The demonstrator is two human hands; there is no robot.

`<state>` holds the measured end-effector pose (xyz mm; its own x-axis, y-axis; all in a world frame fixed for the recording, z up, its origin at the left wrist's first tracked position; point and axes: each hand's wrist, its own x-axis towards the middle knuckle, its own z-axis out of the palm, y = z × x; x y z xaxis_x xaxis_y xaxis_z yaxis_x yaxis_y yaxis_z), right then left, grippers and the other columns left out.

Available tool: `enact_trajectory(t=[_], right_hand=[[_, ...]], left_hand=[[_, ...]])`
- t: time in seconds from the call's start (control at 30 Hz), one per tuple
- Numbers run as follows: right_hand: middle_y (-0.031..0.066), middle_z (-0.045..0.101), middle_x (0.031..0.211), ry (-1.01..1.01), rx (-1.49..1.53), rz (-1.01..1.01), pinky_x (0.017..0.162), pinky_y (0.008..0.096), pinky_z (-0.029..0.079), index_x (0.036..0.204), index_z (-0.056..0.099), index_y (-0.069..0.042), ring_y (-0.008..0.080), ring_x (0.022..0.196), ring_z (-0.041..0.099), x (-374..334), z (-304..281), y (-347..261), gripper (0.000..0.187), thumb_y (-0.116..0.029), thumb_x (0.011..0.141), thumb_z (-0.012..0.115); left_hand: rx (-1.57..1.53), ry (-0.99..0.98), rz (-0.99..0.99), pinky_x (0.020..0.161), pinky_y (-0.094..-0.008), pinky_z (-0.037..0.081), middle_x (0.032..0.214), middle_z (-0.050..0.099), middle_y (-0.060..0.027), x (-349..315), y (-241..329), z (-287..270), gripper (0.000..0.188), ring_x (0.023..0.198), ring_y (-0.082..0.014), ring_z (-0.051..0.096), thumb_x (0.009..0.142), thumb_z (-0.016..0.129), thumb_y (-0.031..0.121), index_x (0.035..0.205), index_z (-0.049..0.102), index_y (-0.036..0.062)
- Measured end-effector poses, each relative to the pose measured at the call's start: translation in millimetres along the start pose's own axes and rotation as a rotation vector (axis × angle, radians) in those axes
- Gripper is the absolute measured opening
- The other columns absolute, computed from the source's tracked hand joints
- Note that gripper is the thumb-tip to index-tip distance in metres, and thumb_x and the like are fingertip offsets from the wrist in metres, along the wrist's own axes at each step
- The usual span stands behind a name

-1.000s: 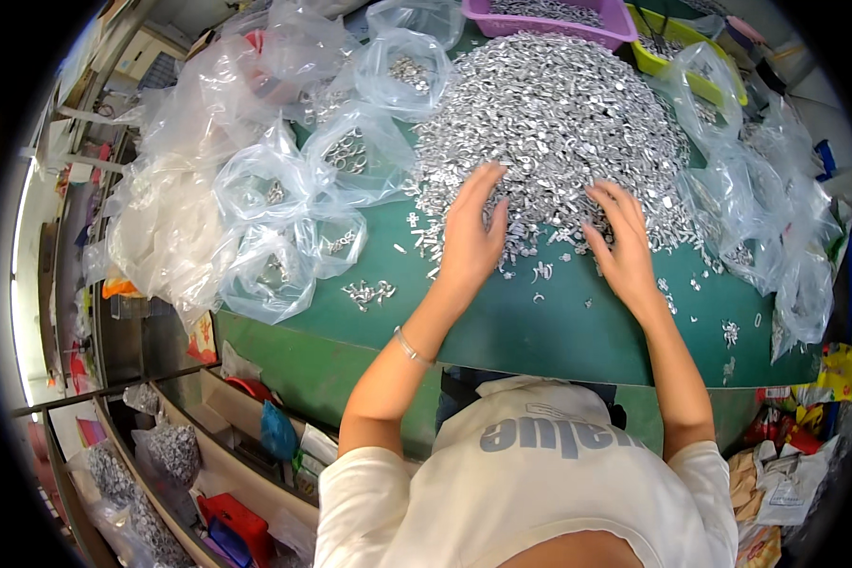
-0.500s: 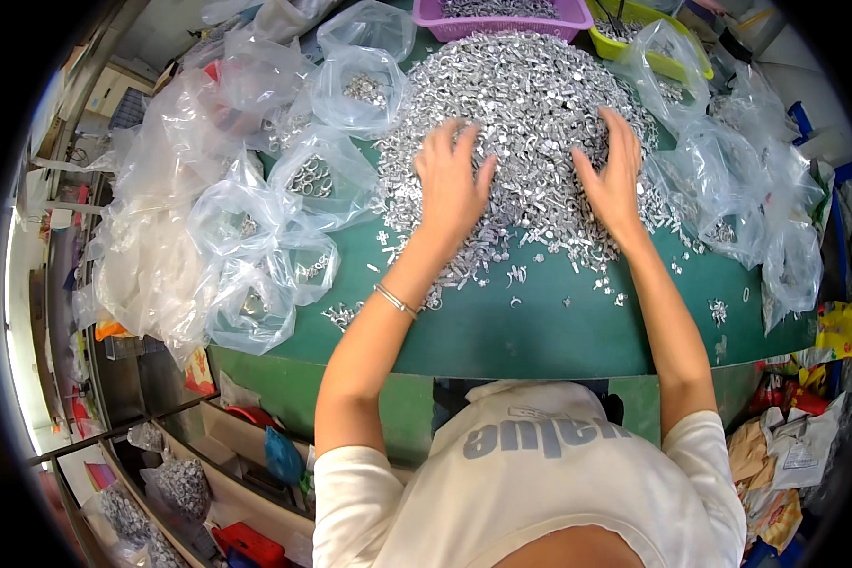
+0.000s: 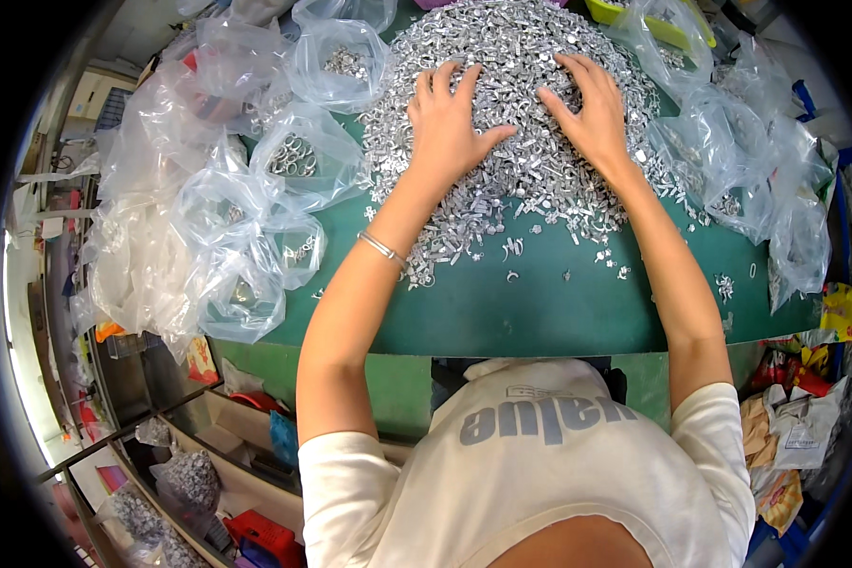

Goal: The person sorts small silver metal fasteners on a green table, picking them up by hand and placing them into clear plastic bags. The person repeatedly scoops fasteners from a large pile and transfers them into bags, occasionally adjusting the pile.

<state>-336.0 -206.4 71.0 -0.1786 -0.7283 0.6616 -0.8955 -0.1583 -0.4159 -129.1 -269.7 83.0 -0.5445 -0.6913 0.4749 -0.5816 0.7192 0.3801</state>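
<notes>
A broad heap of small silvery metal pieces [image 3: 516, 104] covers the far middle of a green tabletop [image 3: 530, 312]. My left hand [image 3: 448, 128] rests on the heap's left side, fingers spread and thumb pointing right. On the right side lies my right hand [image 3: 589, 112], its fingers stretched forward and thumb apart. Both palms face down on the pieces, and neither hand visibly grips anything. A few stray bits, such as a small crescent piece [image 3: 512, 276], are scattered along the near edge of the heap.
Clear plastic bags [image 3: 293, 156] holding metal rings and parts stand to the left. More clear bags [image 3: 729, 161] lie on the right. Behind the heap are a purple basket [image 3: 433, 4] and a yellow-green basket [image 3: 667, 34]. Below left, shelf compartments hold bags of parts [image 3: 189, 478].
Both hands have reached farther forward over the heap, and the right has also shifted left. The view has tilted slightly, so the far baskets show less.
</notes>
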Motion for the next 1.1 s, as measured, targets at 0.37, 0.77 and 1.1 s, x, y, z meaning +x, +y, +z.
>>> enact_trajectory(t=[0.37, 0.77, 1.1], right_hand=[[0.0153, 0.053, 0.124, -0.003, -0.007, 0.028, 0.097, 0.0441, 0.038, 0.122, 0.061, -0.01, 0.0348, 0.114, 0.049, -3, 2, -6, 0.056, -0.036, 0.075, 0.076], [0.0125, 0.056, 0.12, -0.018, 0.012, 0.057, 0.097, 0.0431, 0.04, 0.117, 0.063, -0.011, 0.0328, 0.113, 0.052, -4, 3, -5, 0.05, -0.037, 0.076, 0.074], [0.0145, 0.056, 0.121, -0.031, 0.041, 0.039, 0.097, 0.043, 0.042, 0.118, 0.061, -0.007, 0.0339, 0.113, 0.052, -15, -4, -10, 0.053, -0.032, 0.073, 0.077]], left_hand=[[0.068, -0.007, 0.068, 0.101, -0.054, 0.033, 0.136, 0.046, -0.0093, 1, 8, 2, 0.088, 0.123, -0.0383, 0.04, 0.061, 0.084, 0.047, 0.132, 0.049, 0.0108], [0.099, -0.055, 0.062, 0.092, -0.0507, 0.04, 0.131, 0.049, -0.0074, 3, 14, 0, 0.086, 0.115, -0.0357, 0.045, 0.058, 0.086, 0.044, 0.132, 0.05, 0.0173], [0.011, -0.166, 0.003, 0.091, -0.0482, 0.041, 0.128, 0.05, -0.0087, 1, 23, -6, 0.086, 0.112, -0.0358, 0.048, 0.057, 0.087, 0.037, 0.131, 0.049, 0.0152]])
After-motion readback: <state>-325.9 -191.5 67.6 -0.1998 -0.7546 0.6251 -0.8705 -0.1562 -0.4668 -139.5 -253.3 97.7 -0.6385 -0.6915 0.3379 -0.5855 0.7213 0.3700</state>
